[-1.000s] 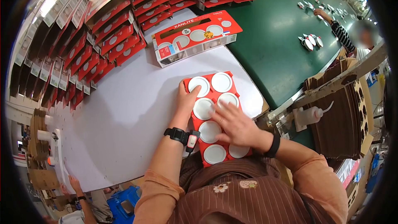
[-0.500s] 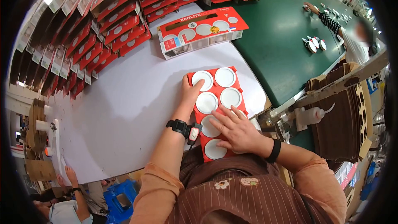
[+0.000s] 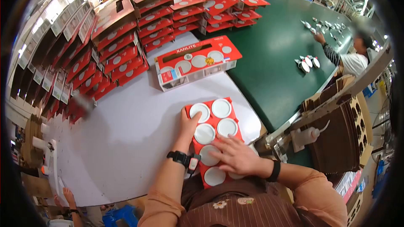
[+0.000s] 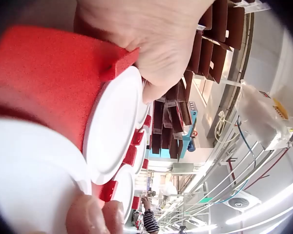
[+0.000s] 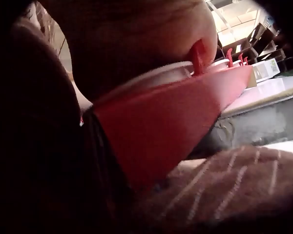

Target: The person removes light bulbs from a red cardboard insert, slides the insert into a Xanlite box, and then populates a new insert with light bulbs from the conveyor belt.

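Note:
A red cardboard tray point(image 3: 213, 120) holding two columns of round white discs lies at the table edge against the apron. The left hand point(image 3: 187, 127) grips its far left side, thumb over the top left disc point(image 3: 199, 112). Spread over the lower discs, the right hand point(image 3: 240, 156) rests with fingers fairly straight, covering part of the right column. In the left wrist view the left hand point(image 4: 141, 36) lies along the red tray point(image 4: 44, 73), with fingertips of the right hand at the bottom. The right wrist view shows the right hand point(image 5: 136, 44) over the tray's red side wall point(image 5: 161, 126).
A printed red and white box point(image 3: 198, 61) stands beyond the tray. Stacked red cartons point(image 3: 122, 54) line the back left. The green table point(image 3: 273, 59) at right carries small white items point(image 3: 308, 64), with another person beside it. A white bottle point(image 3: 306, 138) is mounted at right.
The head view has tilted up, so tray and box appear lower. The right hand has slid over the discs from the middle toward the near end. The left hand keeps its grip.

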{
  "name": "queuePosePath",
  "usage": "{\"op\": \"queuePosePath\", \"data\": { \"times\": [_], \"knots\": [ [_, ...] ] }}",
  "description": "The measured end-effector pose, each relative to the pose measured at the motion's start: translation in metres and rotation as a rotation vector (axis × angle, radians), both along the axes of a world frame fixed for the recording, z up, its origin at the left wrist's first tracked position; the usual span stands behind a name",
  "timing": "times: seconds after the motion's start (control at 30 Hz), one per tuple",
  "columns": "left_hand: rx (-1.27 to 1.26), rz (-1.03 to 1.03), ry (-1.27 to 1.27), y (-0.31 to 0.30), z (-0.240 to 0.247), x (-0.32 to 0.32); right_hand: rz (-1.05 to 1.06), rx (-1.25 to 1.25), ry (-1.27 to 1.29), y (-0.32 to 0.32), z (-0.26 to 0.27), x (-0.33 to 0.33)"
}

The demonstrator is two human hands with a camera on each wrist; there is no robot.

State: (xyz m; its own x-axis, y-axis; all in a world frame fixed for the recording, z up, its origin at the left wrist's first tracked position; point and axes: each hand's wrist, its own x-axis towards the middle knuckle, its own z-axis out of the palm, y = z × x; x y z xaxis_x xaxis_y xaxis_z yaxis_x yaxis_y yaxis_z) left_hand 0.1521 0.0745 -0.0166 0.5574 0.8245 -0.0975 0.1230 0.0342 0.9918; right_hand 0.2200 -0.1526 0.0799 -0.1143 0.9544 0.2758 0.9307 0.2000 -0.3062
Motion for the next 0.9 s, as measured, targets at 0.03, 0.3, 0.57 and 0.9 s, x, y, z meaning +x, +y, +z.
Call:
{"op": "queuePosePath", "data": {
  "times": [0.03, 0.3, 0.57, 0.9],
  "knots": [
    [-0.003, -0.007, -0.015, 0.001, 0.000, 0.000, -0.039, 0.082, -0.007, 0.005, 0.008, 0.017],
    [-0.141, -0.075, -0.201, 0.005, -0.023, -0.001, -0.590, 0.263, -0.353, 0.112, 0.002, 0.220],
    [-0.134, -0.029, -0.233, -0.001, -0.027, 0.006, -0.624, -0.067, -0.460, 0.194, -0.035, 0.285],
    [-0.246, -0.081, -0.338, 0.001, -0.025, 0.005, -0.354, 0.286, -0.197, 0.169, -0.014, 0.297]
  ]
}}
